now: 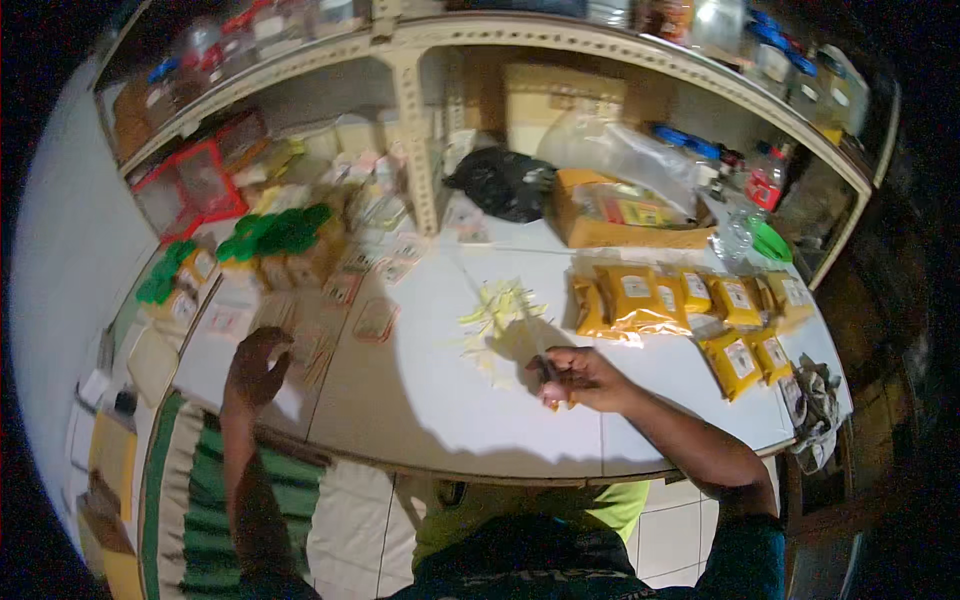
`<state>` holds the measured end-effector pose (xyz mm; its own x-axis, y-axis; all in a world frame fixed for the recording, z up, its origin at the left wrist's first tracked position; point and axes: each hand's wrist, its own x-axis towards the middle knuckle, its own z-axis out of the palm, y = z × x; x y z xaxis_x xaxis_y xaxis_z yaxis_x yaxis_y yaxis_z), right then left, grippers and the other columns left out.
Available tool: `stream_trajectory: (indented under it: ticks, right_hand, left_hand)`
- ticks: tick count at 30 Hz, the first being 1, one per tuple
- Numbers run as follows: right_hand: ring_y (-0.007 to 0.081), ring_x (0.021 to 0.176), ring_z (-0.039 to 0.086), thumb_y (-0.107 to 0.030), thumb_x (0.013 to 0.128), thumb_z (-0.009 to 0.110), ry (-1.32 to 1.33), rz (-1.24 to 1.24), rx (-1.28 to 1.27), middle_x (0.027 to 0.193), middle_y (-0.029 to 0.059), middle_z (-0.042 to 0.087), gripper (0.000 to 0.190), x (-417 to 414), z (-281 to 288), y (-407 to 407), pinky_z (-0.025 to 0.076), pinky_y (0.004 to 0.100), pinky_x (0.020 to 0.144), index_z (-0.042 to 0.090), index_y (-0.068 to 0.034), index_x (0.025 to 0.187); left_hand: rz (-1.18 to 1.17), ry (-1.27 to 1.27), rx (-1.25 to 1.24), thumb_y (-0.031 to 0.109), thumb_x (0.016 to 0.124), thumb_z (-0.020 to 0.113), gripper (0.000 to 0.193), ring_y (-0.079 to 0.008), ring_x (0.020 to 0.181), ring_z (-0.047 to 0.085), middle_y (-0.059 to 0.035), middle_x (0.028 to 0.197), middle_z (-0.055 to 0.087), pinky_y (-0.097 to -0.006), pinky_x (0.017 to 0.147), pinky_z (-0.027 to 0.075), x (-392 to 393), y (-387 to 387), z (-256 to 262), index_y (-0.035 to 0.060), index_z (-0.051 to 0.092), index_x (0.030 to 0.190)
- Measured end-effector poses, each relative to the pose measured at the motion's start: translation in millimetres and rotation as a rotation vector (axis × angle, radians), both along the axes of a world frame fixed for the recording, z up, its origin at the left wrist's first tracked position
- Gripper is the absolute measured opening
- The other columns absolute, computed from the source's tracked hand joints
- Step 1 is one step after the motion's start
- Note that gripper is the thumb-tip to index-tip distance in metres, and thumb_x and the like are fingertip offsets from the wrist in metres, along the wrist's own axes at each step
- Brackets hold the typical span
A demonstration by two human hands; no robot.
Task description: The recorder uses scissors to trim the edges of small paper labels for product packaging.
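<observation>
My right hand [589,379] is closed around a small knife [545,366] with a dark handle, its blurred blade pointing up and away from me. A pinkish rounded piece [553,392] shows at the same fingers; blur hides what it is. Just beyond lies a loose heap of pale yellow-green slivers [499,307] on the white table [465,420]. My left hand [259,367] hovers over the table's left part, fingers curled with a gap between thumb and forefinger. Beside it are thin wooden sticks [319,352] and a flat printed card [376,319].
Yellow plastic packets [634,296] bearing labels line the right side. Green-lidded jars [274,232] stand at left. Behind are a black plastic bag [499,184] and a cardboard box [637,236], under a metal shelf [409,142]. A crumpled bag [816,409] hangs at the right edge.
</observation>
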<state>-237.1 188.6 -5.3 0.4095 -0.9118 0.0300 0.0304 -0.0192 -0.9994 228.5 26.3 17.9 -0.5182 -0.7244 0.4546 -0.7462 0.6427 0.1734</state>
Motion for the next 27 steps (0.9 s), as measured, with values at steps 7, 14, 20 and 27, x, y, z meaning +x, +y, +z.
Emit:
stream_trajectory:
  ticks: [7, 14, 20, 27]
  right_hand:
    - [0.0119, 0.072, 0.06, -0.043, 0.076, 0.071, 0.187, -0.157, -0.016, 0.08, 0.0043, 0.061, 0.061, -8, 8, 6, 0.045, 0.0226, 0.059, 0.051, 0.002, 0.114]
    - [0.011, 0.07, 0.059, -0.044, 0.076, 0.07, 0.184, -0.153, 0.006, 0.079, 0.0024, 0.061, 0.061, -1, 11, 6, 0.042, 0.0206, 0.054, 0.052, 0.0, 0.114]
    - [0.0088, 0.07, 0.057, -0.018, 0.085, 0.066, 0.072, -0.055, -0.036, 0.08, 0.0028, 0.059, 0.03, -2, 7, 5, 0.045, 0.0217, 0.057, 0.053, -0.002, 0.107]
    - [0.0082, 0.071, 0.055, -0.015, 0.086, 0.064, 0.058, -0.052, -0.011, 0.079, 0.0018, 0.057, 0.031, -5, 7, 3, 0.045, 0.0219, 0.062, 0.052, 0.001, 0.11]
  left_hand:
    - [-0.014, 0.181, 0.133, 0.017, 0.078, 0.065, 0.024, -0.0345, 0.094, 0.059, -0.0167, 0.099, 0.063, -0.0392, 0.083, 0.047, -12, -12, -21, 0.003, 0.062, 0.097]
    - [0.086, 0.243, 0.249, 0.02, 0.075, 0.069, 0.022, -0.0312, 0.083, 0.062, -0.0164, 0.09, 0.064, -0.0372, 0.075, 0.05, -14, -8, -13, 0.003, 0.064, 0.088]
    - [0.197, 0.019, 0.184, 0.036, 0.069, 0.075, 0.046, -0.032, 0.085, 0.062, -0.0178, 0.091, 0.063, -0.0365, 0.076, 0.05, 3, -56, -40, -0.0016, 0.062, 0.093]
    - [0.126, 0.307, 0.317, 0.021, 0.065, 0.082, 0.047, -0.0159, 0.076, 0.056, -0.0064, 0.083, 0.059, -0.029, 0.07, 0.049, -2, -57, -39, -0.0005, 0.06, 0.101]
